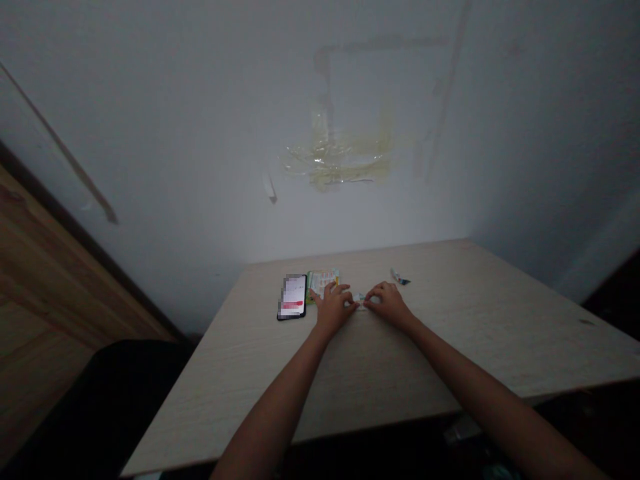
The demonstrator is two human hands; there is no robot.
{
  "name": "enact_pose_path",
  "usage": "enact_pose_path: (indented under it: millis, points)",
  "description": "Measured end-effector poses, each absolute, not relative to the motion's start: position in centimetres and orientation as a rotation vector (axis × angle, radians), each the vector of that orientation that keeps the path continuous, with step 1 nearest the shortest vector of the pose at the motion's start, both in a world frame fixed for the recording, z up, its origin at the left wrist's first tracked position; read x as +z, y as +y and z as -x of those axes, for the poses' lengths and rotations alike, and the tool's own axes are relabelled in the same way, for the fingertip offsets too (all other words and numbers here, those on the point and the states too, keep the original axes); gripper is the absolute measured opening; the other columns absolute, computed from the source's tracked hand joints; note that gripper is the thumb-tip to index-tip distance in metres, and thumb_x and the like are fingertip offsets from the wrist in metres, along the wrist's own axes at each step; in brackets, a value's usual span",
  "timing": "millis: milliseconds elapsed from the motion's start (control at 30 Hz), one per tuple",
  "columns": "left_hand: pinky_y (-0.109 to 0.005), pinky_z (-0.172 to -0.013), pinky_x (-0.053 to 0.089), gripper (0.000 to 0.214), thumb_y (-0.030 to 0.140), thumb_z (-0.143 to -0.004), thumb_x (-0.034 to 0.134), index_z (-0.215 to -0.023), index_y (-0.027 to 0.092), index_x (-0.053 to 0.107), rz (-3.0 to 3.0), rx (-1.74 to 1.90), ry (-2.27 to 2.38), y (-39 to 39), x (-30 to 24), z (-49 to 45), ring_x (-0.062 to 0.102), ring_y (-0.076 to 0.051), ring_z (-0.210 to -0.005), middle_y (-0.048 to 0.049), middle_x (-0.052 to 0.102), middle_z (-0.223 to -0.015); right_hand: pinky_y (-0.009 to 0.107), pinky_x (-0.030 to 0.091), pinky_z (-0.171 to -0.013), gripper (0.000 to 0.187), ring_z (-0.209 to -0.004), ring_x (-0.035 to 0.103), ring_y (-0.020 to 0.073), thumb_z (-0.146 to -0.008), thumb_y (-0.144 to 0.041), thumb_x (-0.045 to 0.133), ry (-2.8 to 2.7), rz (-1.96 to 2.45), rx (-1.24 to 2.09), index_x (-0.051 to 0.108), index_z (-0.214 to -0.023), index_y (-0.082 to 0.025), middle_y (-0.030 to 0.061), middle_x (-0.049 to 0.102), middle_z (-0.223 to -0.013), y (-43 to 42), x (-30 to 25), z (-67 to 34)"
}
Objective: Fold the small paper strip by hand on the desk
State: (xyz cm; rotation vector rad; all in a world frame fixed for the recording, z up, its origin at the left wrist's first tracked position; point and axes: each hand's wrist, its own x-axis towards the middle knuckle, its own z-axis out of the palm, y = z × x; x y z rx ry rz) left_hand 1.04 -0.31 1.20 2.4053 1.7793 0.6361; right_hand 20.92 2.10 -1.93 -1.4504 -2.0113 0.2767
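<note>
Both my hands are at the middle of the table, close together over a small whitish piece (359,299) that looks like paper or plastic film. My left hand (334,303) pinches its left side with thumb and forefinger, the other fingers spread. From the right, my right hand (389,302) pinches the opposite side. What kind of thing the piece is cannot be made out. Partly behind my left hand lies a green and white printed packet (323,279). A phone (293,297) with a lit screen lies left of the packet.
A small crumpled wrapper-like scrap (399,277) lies behind my right hand. The pale wooden table (240,373) meets a grey wall (200,147) with old clear tape (345,163) on it. A wooden panel (55,273) and a dark object (120,393) stand at the left.
</note>
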Motion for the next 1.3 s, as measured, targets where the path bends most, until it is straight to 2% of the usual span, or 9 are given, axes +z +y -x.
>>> enact_pose_path:
  millis: [267, 433, 700, 800, 1000, 1300]
  points:
    - [-0.076, -0.109, 0.001, 0.017, 0.046, -0.083, 0.066, -0.084, 0.030, 0.071, -2.363, 0.700, 1.771, -0.3, 1.1, -1.3, 0.036, -0.032, -0.135, 0.0020, 0.060, -0.134, 0.037, 0.035, -0.096, 0.022, -0.103, 0.051, 0.0239, -0.076, -0.043, 0.073, -2.023, 1.487, 0.258, 0.075, -0.087, -0.025, 0.0081, 0.060, -0.102, 1.9, -1.7, -20.5]
    - [-0.077, -0.108, 0.004, 0.024, 0.050, -0.082, 0.065, -0.104, 0.041, 0.070, -2.307, 0.650, 1.764, -0.1, 1.2, -1.3, 0.031, -0.034, -0.138, 0.0040, 0.053, -0.143, 0.038, 0.034, -0.098, 0.022, -0.106, 0.049, 0.0239, -0.076, -0.042, 0.073, -2.026, 1.528, 0.290, 0.074, -0.089, -0.025, 0.0086, 0.059, -0.104, 2.1, -1.7, -20.4]
    - [-0.079, -0.105, -0.001, 0.024, 0.052, -0.085, 0.060, -0.107, 0.051, 0.070, -2.343, 0.452, 1.769, 0.4, 1.7, -0.3, 0.017, -0.040, -0.145, 0.0095, 0.041, -0.152, 0.039, 0.034, -0.099, 0.016, -0.109, 0.051, 0.0241, -0.074, -0.026, 0.070, -2.010, 1.526, 0.394, 0.077, -0.089, -0.026, 0.0074, 0.061, -0.107, 3.1, -2.3, -21.1]
    - [-0.078, -0.105, -0.002, 0.026, 0.048, -0.087, 0.058, -0.110, 0.054, 0.067, -2.356, 0.384, 1.730, 0.6, 2.0, 0.3, 0.011, -0.040, -0.147, 0.0111, 0.036, -0.155, 0.038, 0.034, -0.100, 0.022, -0.109, 0.053, 0.0240, -0.073, -0.019, 0.065, -2.018, 1.493, 0.422, 0.078, -0.089, -0.026, 0.0074, 0.063, -0.108, 3.5, -2.6, -21.5]
    - [-0.085, -0.097, -0.003, 0.034, 0.040, -0.091, 0.052, -0.117, 0.061, 0.058, -2.367, 0.240, 1.667, 0.9, 2.2, 0.9, 0.005, -0.042, -0.147, 0.0130, 0.029, -0.157, 0.038, 0.034, -0.104, 0.039, -0.110, 0.056, 0.0234, -0.064, -0.008, 0.056, -2.043, 1.445, 0.466, 0.079, -0.089, -0.026, 0.0061, 0.066, -0.108, 3.8, -2.6, -22.1]
    - [-0.085, -0.095, -0.005, 0.034, 0.046, -0.091, 0.051, -0.120, 0.060, 0.056, -2.396, 0.168, 1.632, 0.7, 2.7, 1.3, 0.001, -0.041, -0.148, 0.0108, 0.025, -0.159, 0.040, 0.035, -0.105, 0.041, -0.110, 0.055, 0.0236, -0.064, -0.006, 0.054, -2.038, 1.394, 0.476, 0.079, -0.088, -0.027, 0.0056, 0.065, -0.108, 3.7, -2.7, -22.4]
